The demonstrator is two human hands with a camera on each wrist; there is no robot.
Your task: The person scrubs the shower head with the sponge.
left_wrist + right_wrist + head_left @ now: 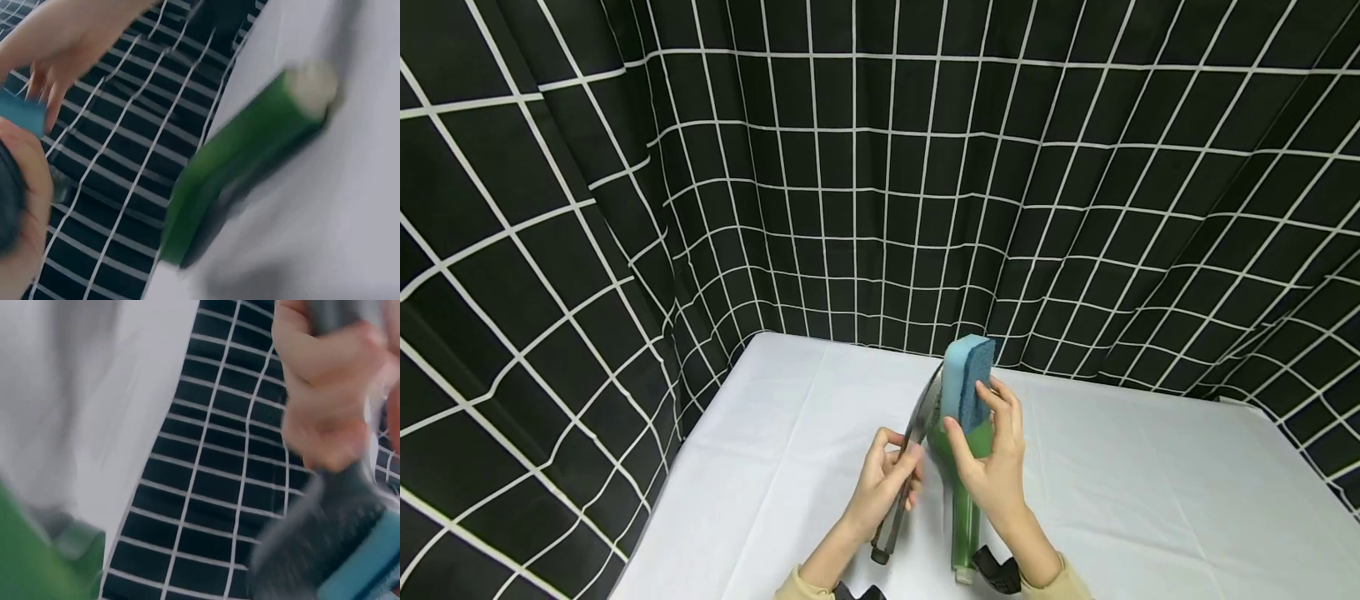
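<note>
Blue foam, pale on one half and darker on the other, forms the sponge (967, 383), raised between 4 and 5 o'clock from the centre of the head view. The right hand (997, 454), at its 5 o'clock, is clamped on it, thumb on the pale side and fingers on the dark side. At the sponge's 8 o'clock is the head of a dark utensil (923, 412), seen nearly edge-on; whether the two surfaces touch cannot be told. The left hand (889, 477), at 7 o'clock, is clamped round the utensil's handle, whose end points towards 7 o'clock.

Procedure, judging the step to be wiping: hold the handle firmly so the head cannot twist under pressure. Set the sponge flat against the head, then stroke from handle joint to rim. Position the fingertips back from the rim. Apply light, even pressure; foam will likely fold if pushed edge-first.

Caution: a green bottle (966, 517) lies below at 6 o'clock, neck towards the person, and could roll if knocked. Beneath is the white-covered table (760, 475); at 12 o'clock hangs a black checked curtain (831, 158).
</note>
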